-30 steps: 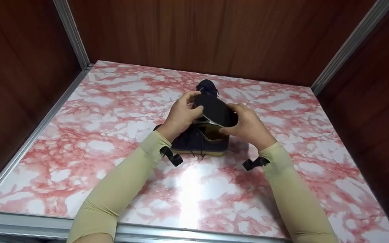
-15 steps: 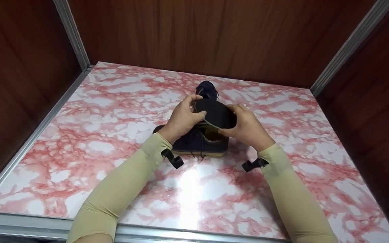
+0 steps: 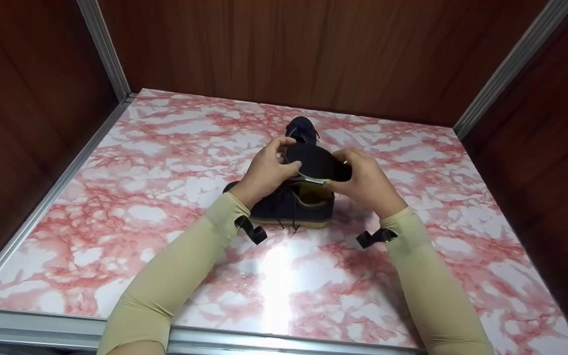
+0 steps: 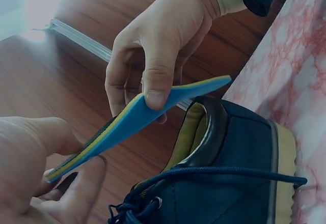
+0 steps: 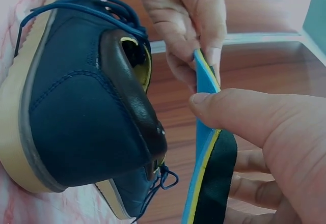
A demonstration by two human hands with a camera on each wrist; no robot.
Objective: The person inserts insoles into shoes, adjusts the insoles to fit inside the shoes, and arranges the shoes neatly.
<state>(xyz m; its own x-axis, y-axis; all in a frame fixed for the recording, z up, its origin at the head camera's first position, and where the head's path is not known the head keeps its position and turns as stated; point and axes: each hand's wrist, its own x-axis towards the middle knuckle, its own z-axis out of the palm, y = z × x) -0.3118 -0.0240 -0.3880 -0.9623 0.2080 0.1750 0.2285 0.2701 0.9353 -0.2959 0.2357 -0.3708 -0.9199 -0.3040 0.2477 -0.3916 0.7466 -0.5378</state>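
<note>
Both hands hold a shoe insole, black on top with yellow and blue layers along its edge. My left hand pinches its left end between thumb and fingers. On the right part, my right hand grips it with the thumb against the blue underside. The insole is bent upward at the right hand's end and hangs over a dark blue lace-up shoe. That shoe stands sideways on its tan sole, toe to the left, its yellow-lined opening showing under the insole. Its toe is partly hidden by my left hand.
A second dark blue shoe stands farther back, behind the insole. The red-and-white marbled table is bounded by brown wood panels at the back and sides. A metal rail runs along the front edge.
The insole has dropped slightly toward the near shoe over the second. In the last half second my right hand has shifted a little right and the insole has tilted and bent. Both shoes stay put.
</note>
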